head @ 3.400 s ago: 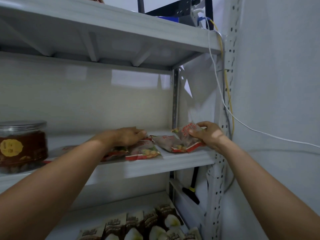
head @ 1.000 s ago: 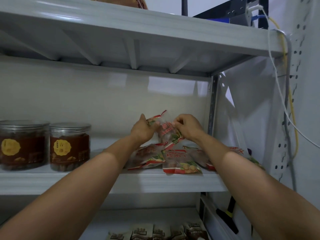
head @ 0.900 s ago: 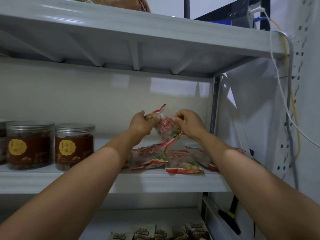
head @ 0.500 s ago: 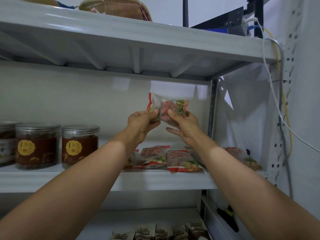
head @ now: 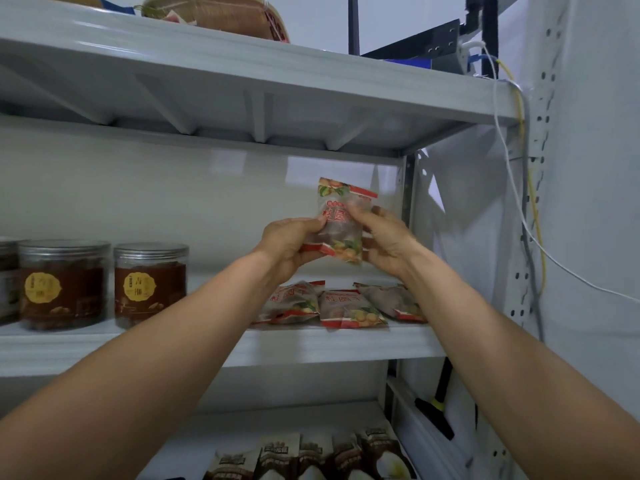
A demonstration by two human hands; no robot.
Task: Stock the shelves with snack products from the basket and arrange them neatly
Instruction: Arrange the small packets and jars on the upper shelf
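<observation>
Both hands hold one clear snack packet (head: pixel 341 216) with red print upright in the air above the middle shelf (head: pixel 311 344). My left hand (head: pixel 289 242) grips its lower left side. My right hand (head: pixel 382 240) pinches its right side, thumb on the front. Below them three more packets of the same kind (head: pixel 346 304) lie flat in a row near the shelf's front edge. A woven basket (head: pixel 221 13) sits on the top shelf.
Two brown-filled plastic jars (head: pixel 150 280) with clear lids stand on the left of the middle shelf. Dark snack bags (head: pixel 311 455) line the lower shelf. White and yellow cables (head: pixel 519 188) hang along the perforated right post. A black-handled tool (head: pixel 438 410) leans at lower right.
The packet was lifted off the shelf row with both hands and turned from lying sideways to upright. The view has drifted slightly right and up.
</observation>
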